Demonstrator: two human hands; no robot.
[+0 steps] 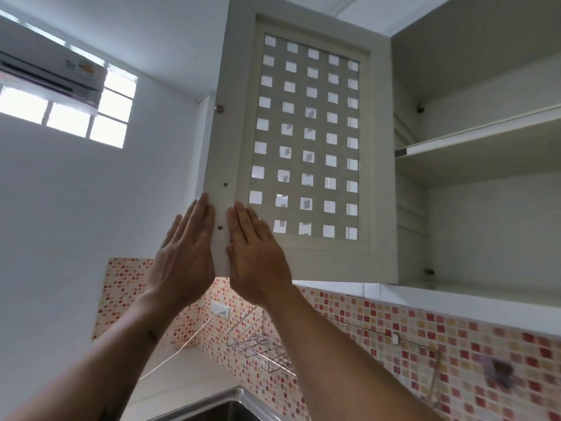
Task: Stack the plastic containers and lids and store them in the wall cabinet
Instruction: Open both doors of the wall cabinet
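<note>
The wall cabinet (485, 208) is open, and its shelves show nothing on them. Its cream lattice door (306, 138) is swung out toward me. My left hand (185, 253) and my right hand (255, 256) are raised flat against the door's lower free edge, fingers straight, one on each side of that edge. Neither hand holds anything. No plastic containers or lids are in view.
A cabinet shelf (473, 138) divides the interior. Below are a mosaic tile backsplash (394, 338), a wire rack (261, 347), a wall socket with a white cable (220, 311), and a steel sink's corner (218, 405). An air conditioner (51, 71) hangs at upper left.
</note>
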